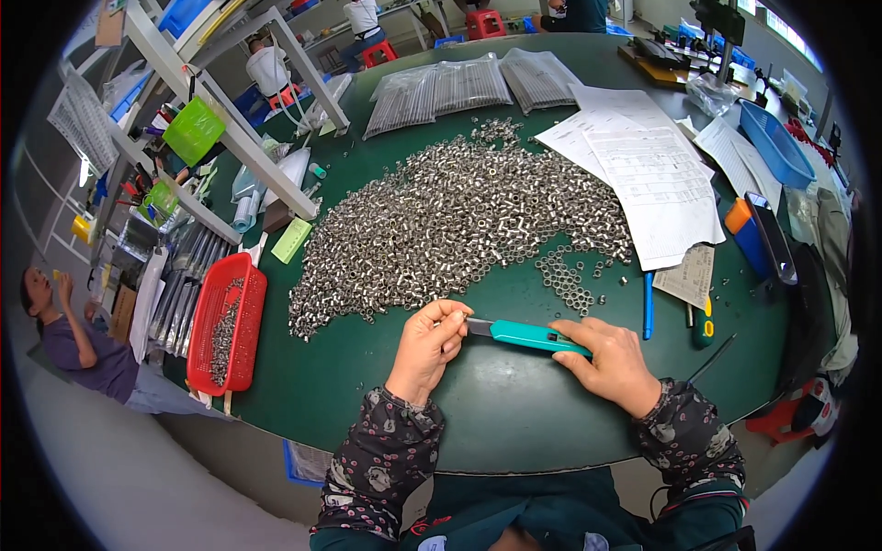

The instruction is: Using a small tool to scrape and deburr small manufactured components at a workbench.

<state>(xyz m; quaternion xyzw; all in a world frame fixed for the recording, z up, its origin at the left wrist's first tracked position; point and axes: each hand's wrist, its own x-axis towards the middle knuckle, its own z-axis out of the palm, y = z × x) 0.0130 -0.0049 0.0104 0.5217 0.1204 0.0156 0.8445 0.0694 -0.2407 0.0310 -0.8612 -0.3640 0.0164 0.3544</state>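
Note:
My right hand is wrapped round the teal handle of a utility knife. Its blade is out and points left, toward my left hand. The left thumb and fingers are pinched together at the blade's tip; whatever they hold is too small and covered to make out. Beyond both hands, a wide heap of small shiny metal rings spreads over the green table. A thin scatter of loose rings lies at its near right side, just past the knife.
On the left stands a red basket with metal pieces inside, beside a shelf frame. Papers, a blue pen, a yellow-green handled tool and a phone lie right. Bagged rods lie behind. A person is at far left.

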